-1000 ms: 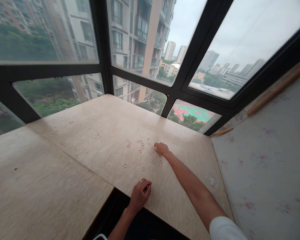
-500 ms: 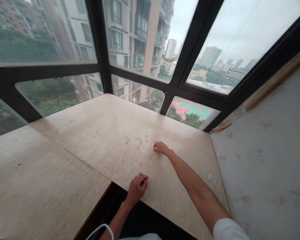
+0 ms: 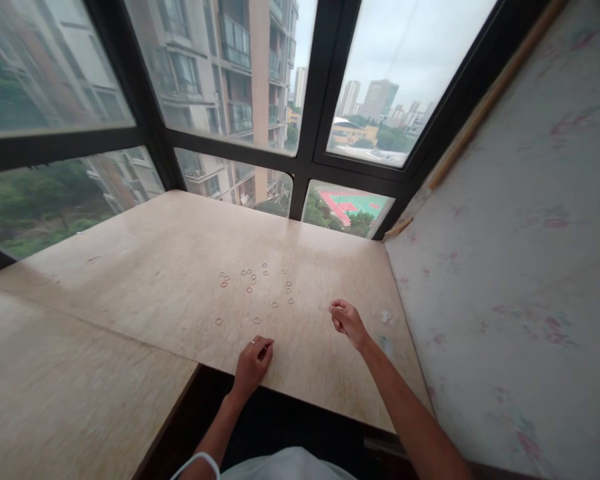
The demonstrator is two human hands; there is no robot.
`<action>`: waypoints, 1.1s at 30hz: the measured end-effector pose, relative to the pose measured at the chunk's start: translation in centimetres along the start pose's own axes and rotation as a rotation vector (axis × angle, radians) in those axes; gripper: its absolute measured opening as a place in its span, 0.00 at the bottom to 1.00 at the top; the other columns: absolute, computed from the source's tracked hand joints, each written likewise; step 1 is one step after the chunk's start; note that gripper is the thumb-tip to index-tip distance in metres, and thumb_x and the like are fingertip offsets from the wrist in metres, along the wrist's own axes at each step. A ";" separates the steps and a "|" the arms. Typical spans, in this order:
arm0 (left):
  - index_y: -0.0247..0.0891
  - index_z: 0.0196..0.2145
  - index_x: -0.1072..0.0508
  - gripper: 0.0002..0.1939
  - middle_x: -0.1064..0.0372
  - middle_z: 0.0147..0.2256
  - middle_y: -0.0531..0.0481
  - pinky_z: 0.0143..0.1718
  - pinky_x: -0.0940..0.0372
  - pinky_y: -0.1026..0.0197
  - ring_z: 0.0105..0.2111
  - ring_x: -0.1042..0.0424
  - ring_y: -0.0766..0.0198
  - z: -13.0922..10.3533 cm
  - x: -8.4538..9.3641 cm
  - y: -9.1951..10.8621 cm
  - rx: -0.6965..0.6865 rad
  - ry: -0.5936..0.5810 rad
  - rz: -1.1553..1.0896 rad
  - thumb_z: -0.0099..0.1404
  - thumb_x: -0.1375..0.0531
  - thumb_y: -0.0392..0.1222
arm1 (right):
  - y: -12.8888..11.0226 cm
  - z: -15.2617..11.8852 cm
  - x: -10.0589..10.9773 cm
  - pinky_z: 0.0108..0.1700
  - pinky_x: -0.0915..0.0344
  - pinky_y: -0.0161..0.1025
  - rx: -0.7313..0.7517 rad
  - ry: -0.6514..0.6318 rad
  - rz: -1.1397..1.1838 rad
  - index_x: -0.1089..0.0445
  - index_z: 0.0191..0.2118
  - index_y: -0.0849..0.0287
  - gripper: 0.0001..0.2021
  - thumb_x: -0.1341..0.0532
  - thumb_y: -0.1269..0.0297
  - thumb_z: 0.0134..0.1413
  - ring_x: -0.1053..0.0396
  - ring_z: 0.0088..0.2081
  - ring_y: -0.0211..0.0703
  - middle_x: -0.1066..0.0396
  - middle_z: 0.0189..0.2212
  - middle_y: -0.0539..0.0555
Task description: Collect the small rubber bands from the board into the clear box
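Several thin small rings [image 3: 249, 290], in reddish and pale tones, lie scattered on the beige marble-patterned tabletop [image 3: 155, 260]. My left hand [image 3: 254, 363] rests at the table's front edge, thumb and fingertips pinched together; whatever they hold, if anything, is too small to make out. A single ring [image 3: 257, 321] lies just beyond its fingertips. To the right of the rings, my right hand [image 3: 349, 320] is apart from them, its fingers curled closed. Its grip is hidden, so I cannot see what is inside.
A crumpled white scrap [image 3: 387, 317] and a small clear plastic piece [image 3: 386, 345] lie at the right, near the flower-patterned wall [image 3: 505, 267]. Dark window frames [image 3: 305, 160] border the table's far side. The front edge has a dark recess below it.
My right hand has moved from among the rings to the right and nearer me, uncovering rings there. My left hand stays pinched at the front edge. The view has turned right.
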State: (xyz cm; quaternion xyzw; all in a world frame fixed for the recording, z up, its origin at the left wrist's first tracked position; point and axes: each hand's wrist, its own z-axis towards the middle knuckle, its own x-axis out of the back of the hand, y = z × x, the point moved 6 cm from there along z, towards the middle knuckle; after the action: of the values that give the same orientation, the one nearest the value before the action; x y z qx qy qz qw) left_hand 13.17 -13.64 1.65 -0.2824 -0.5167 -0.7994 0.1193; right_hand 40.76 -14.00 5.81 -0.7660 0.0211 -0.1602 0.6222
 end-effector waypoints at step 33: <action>0.40 0.36 0.29 0.10 0.29 0.33 0.48 0.34 0.34 0.61 0.30 0.29 0.61 0.3 -0.5 0.1 -0.040 0.055 0.179 0.65 0.48 0.44 | 4.6 -7.3 16.3 0.26 0.50 0.32 -0.089 0.424 -0.838 0.30 0.28 0.55 0.06 0.44 0.63 0.48 0.35 0.24 0.38 0.31 0.20 0.48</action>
State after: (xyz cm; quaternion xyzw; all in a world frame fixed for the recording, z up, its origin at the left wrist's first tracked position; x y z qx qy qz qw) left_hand 13.73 -13.46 1.51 -0.3077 -0.4701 -0.8030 0.1985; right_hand 55.05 -25.72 6.24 -0.6846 -0.1565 -0.5495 0.4526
